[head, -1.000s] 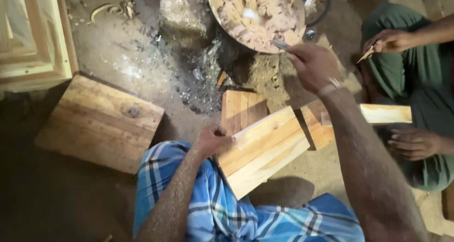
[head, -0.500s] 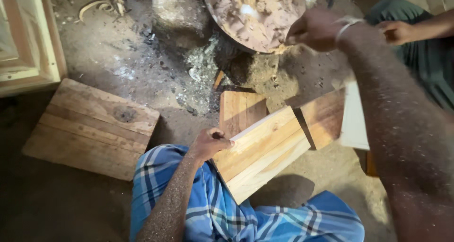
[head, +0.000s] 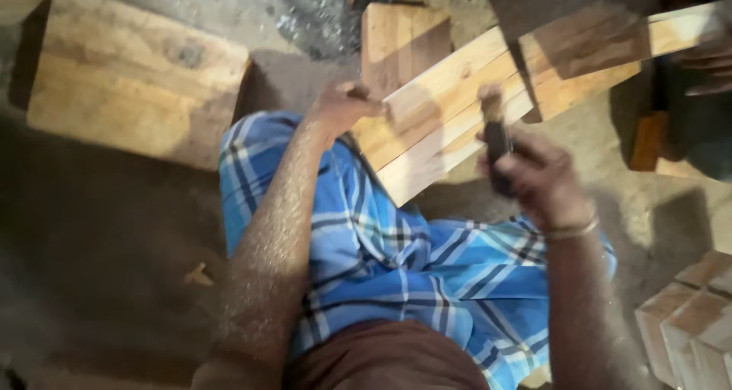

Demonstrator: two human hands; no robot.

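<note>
A long pale wooden plank (head: 465,93) lies slanted across the ground in front of my knees, which are covered by a blue checked cloth (head: 381,245). My left hand (head: 343,104) rests on the plank's near end with its fingers curled against the wood. My right hand (head: 530,169) is held above the plank's lower edge, closed on a short dark-handled tool (head: 496,134) with a paler tip pointing up. The frame is blurred, so the tool's kind is unclear.
A flat wooden board (head: 130,77) lies on the dirt at the left. A smaller wooden block (head: 400,35) sits behind the plank. Stacked wood pieces (head: 694,321) stand at the lower right. Another person's hand (head: 705,58) touches the plank's far end.
My right hand came back from the round pan at the top and now sits over the plank holding the tool. The view tilted down, and the pan left the frame.
</note>
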